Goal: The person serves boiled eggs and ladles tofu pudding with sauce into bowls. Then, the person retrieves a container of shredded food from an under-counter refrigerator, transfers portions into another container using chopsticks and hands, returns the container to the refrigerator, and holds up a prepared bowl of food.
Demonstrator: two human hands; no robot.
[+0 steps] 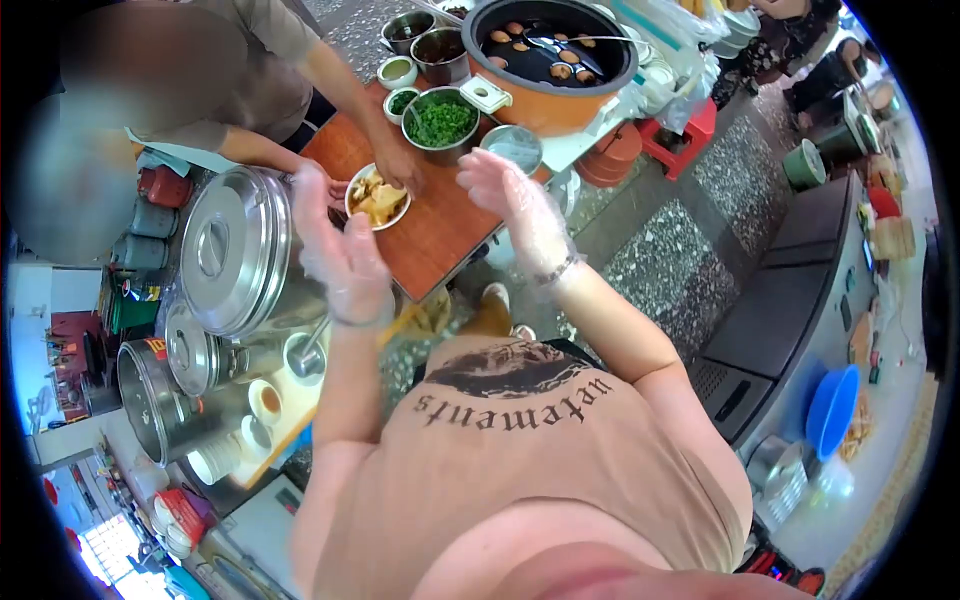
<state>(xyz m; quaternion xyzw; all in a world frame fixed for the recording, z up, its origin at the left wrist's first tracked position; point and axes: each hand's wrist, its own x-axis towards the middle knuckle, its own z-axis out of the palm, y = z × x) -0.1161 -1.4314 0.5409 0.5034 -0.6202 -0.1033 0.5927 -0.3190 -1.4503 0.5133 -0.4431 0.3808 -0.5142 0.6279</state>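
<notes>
Both of my hands wear clear plastic gloves and are raised apart, palms facing each other. My left hand point(345, 250), slightly blurred, has its fingers spread and holds nothing; it is nearest to the white bowl. My right hand point(515, 205) is open and empty, in front of a round metal container point(511, 149). Between them on the brown table point(440, 228) is the white bowl of food point(378, 198). Another person's two hands point(398, 165) touch that bowl. Behind it stands a metal bowl of chopped greens point(441, 121).
A large orange pot of eggs in dark liquid point(548, 95) stands at the back. Lidded steel pots point(225, 250) are at the left. A red stool point(690, 140), a steel counter point(790, 300) and a blue basin point(832, 411) lie to the right.
</notes>
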